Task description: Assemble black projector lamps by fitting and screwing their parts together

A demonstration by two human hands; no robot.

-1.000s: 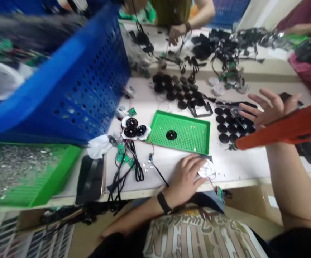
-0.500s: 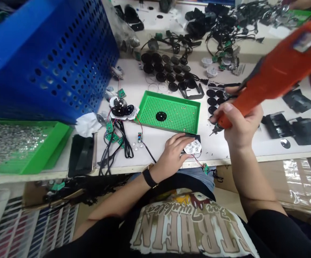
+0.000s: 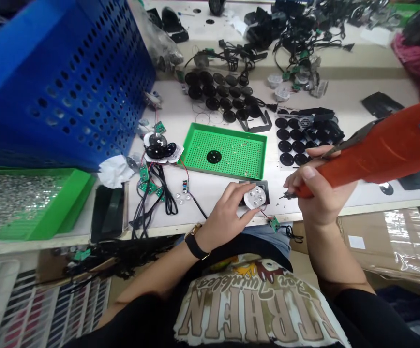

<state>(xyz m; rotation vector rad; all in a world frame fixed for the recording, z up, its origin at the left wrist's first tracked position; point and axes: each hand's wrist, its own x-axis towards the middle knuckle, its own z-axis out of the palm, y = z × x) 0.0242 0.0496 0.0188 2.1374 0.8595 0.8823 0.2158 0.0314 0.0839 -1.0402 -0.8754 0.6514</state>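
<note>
My left hand (image 3: 228, 210) grips a white round lens piece (image 3: 255, 197) with several clear lenses, resting over a black square part (image 3: 265, 187) near the table's front edge. Thin wires run from it to a small green circuit board (image 3: 275, 223) at the edge. My right hand (image 3: 321, 193) is wrapped round an orange electric screwdriver (image 3: 384, 150). Its bit points left, apart from the lens piece. Just beyond my left hand, a green perforated tray (image 3: 195, 145) holds a black disc (image 3: 214, 157) and several small screws.
A blue crate (image 3: 97, 87) and a green bin of small metal parts (image 3: 68, 205) stand at the left, near a phone (image 3: 107, 212). Black discs (image 3: 225, 103) lie in rows behind the tray, with more discs (image 3: 286, 146) at the right. Cables (image 3: 164, 188) lie left of the tray.
The screwdriver and my right hand have come lower, its body now tilted flatter. My left hand still holds the lens piece, which has turned a little. The view has shifted slightly.
</note>
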